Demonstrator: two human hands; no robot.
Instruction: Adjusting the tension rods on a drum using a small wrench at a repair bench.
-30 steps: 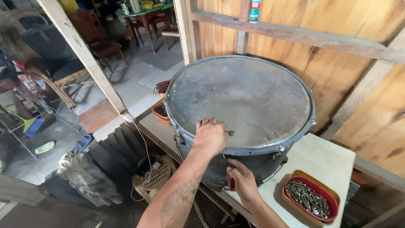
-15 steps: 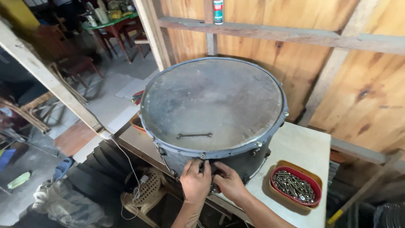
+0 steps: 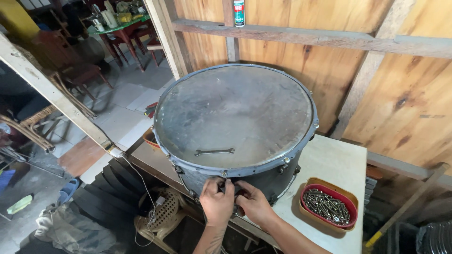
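Now | both hands' grip [image 3: 235, 200] on drum [image 3: 235, 117] side | wrench [image 3: 214, 152] above

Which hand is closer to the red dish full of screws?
The right hand. It rests on the drum's near side, just left of the red dish, with bare tabletop between them. The left hand is beside it on the drum's side, further left from the dish.

Left hand [image 3: 217, 201] and right hand [image 3: 254, 203] meet side by side, fingers curled and knuckles uppermost. Both forearms rise from the lower edge, the left one tattooed.
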